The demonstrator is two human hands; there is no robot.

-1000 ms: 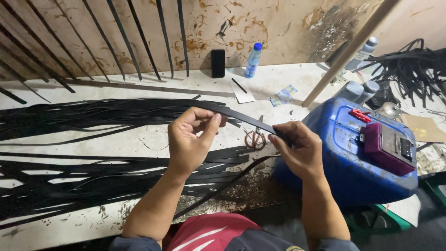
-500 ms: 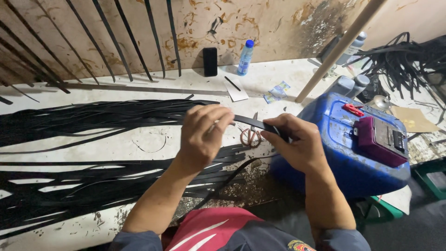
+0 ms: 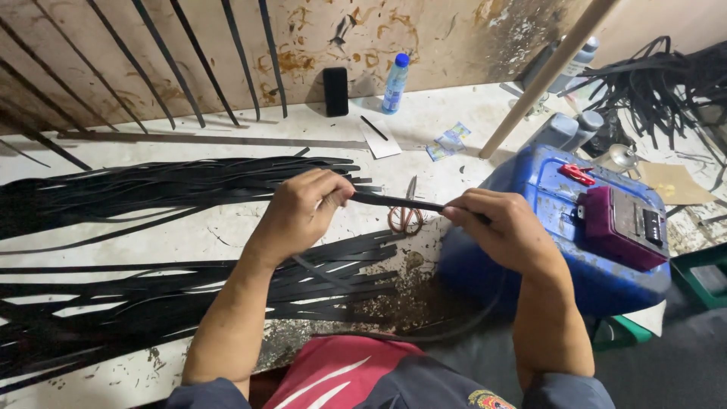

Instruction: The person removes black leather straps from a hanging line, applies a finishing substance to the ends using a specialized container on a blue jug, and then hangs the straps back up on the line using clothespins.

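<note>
I see a clear plastic bottle with a blue cap (image 3: 394, 83) standing by the wall, far past my fingers, w/ a flat black rectangle thing (image 3: 335, 92) just left of it. Small blue-green paper packets (image 3: 448, 141) lie nearer, past my right fingers. Right of my right fingers sits a big blue plastic jug (image 3: 556, 227) w/ a dark red box (image 3: 622, 227) on top.

The white scratched worktable (image 3: 227, 227) is dirty, and the wall behind is stained brown. Heaps of long black flat strips (image 3: 151, 189) lie left of and under my left fingers.

My left hand (image 3: 303, 208) and right hand (image 3: 503, 227) are both closed tight, pinching one thin black rubbery strip (image 3: 397, 201). It runs left-right between them, abt level, above the table.
</note>
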